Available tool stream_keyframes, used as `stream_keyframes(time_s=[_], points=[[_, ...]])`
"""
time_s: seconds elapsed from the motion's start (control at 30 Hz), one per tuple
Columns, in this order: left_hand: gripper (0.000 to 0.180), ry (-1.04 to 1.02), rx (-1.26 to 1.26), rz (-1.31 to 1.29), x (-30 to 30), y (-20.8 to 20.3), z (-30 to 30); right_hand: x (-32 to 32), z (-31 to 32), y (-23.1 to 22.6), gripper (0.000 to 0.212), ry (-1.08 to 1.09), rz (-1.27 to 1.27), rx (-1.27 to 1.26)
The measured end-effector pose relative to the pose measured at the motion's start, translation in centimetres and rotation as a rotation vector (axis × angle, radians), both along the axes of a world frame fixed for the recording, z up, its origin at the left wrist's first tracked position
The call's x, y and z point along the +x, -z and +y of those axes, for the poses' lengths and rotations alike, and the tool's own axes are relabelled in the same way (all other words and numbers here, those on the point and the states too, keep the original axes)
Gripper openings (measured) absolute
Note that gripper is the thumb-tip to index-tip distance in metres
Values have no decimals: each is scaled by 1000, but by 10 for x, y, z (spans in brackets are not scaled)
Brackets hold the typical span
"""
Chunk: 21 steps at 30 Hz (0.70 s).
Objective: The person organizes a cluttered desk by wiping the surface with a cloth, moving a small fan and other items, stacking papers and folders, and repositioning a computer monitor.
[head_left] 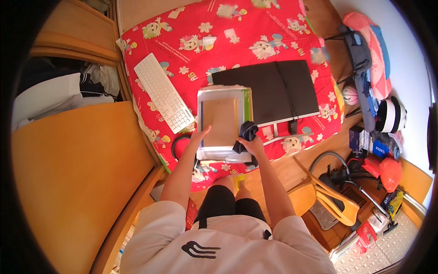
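Note:
In front of my body, above the bed's near edge, is a flat rectangular box with a pale silvery border, a brownish middle and a green strip on its right side. My left hand grips its left edge, the thumb lying over the rim. At the lower right corner my right hand is closed on a crumpled dark cloth, which is pressed against the box's edge. Left of the box lies a white keyboard. A black flat-panel monitor, with a cable across it, lies to the right.
Red cartoon-print bedding spreads beneath these things. A black curved band lies by my left forearm. Wooden cabinet doors stand on the left. To the right are a wooden chair, a vacuum hose and a red bag.

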<state>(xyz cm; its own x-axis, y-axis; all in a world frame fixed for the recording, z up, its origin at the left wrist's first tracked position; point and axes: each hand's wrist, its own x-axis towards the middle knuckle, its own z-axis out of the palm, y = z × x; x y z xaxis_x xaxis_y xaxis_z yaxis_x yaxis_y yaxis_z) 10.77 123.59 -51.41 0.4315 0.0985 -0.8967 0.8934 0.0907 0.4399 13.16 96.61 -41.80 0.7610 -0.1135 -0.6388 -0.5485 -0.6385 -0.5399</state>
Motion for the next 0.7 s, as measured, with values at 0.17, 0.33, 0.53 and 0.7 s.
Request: stream_keyframes(time_s=[0.17, 0.33, 0.53, 0.7], points=[[79, -142, -247, -3, -59, -36, -33, -27, -31, -66, 61, -69, 90, 44], [75, -105, 24, -17, -124, -115, -85, -101, -84, -106, 69, -76, 59, 66], [83, -211, 153, -21, -206, -153, -126, -148, -124, -152, 69, -244, 70, 95], [77, -607, 171, -149, -289, -223, -156, -174, -133, -143, 53, -481, -2, 252]])
